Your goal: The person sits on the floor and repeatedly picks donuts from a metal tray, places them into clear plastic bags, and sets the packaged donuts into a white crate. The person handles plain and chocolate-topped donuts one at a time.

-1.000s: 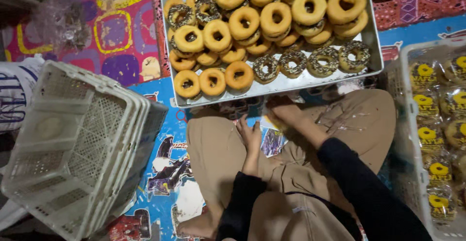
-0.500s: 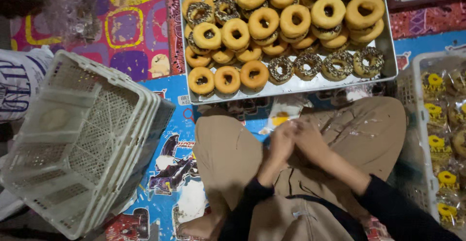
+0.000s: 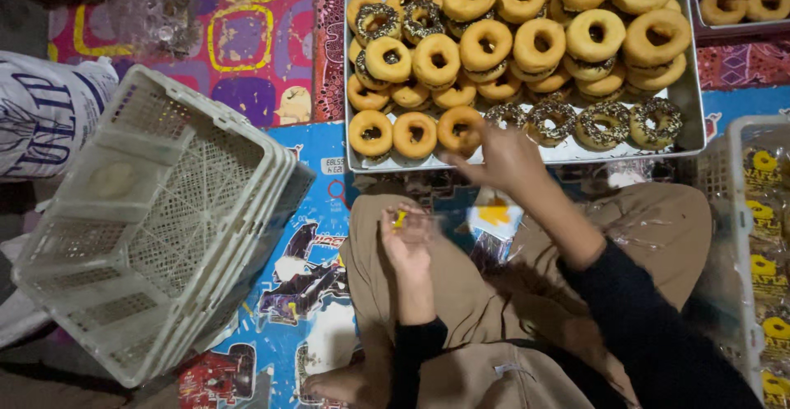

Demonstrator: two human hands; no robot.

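A plain glazed doughnut lies at the front edge of the metal tray, bottom row, within easy reach of the seated person. The right hand stretches to it, fingers spread and touching its rim, not yet closed. The left hand waits over the lap, pinching open a clear plastic bag, mouth toward the tray. A stack of white crates lies tipped alongside.

White printed sack left; wrapped doughnut packs right
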